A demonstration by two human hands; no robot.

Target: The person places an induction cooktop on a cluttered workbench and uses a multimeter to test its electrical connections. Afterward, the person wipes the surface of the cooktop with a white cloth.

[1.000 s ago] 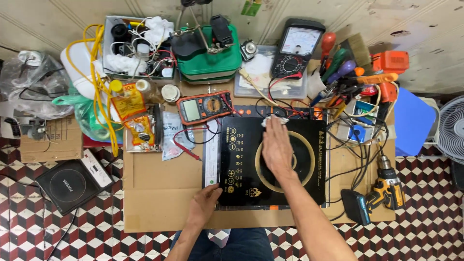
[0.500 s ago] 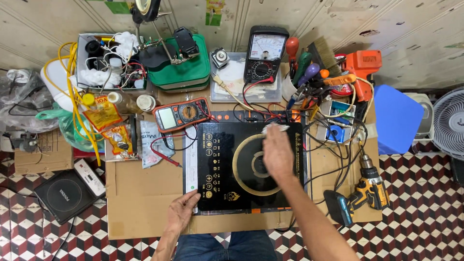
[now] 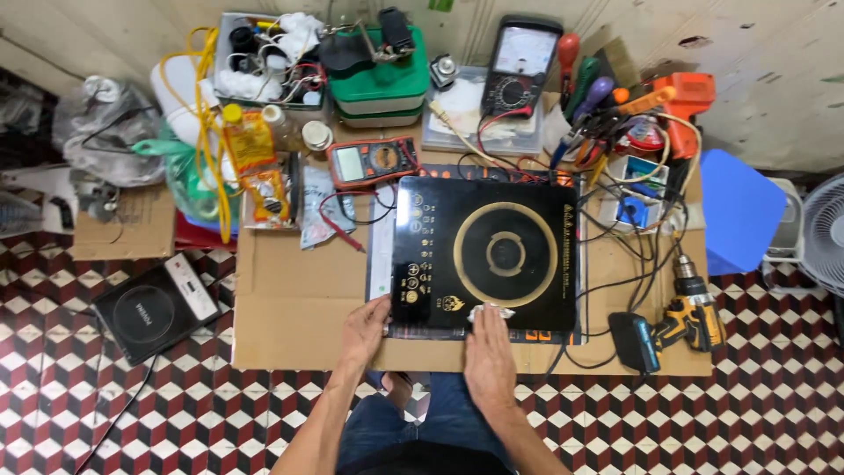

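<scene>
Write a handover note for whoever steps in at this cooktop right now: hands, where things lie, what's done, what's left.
Left hand: steadies the near left edge of the black glass induction cooktop.
Right hand: presses a small white cloth on the cooktop's near edge.
The cooktop lies flat on the brown cardboard sheet; the red digital multimeter is behind it, the yellow cordless drill to its right.
Done: can't tell how much glass is wiped.
Left: probably finish wiping.
</scene>
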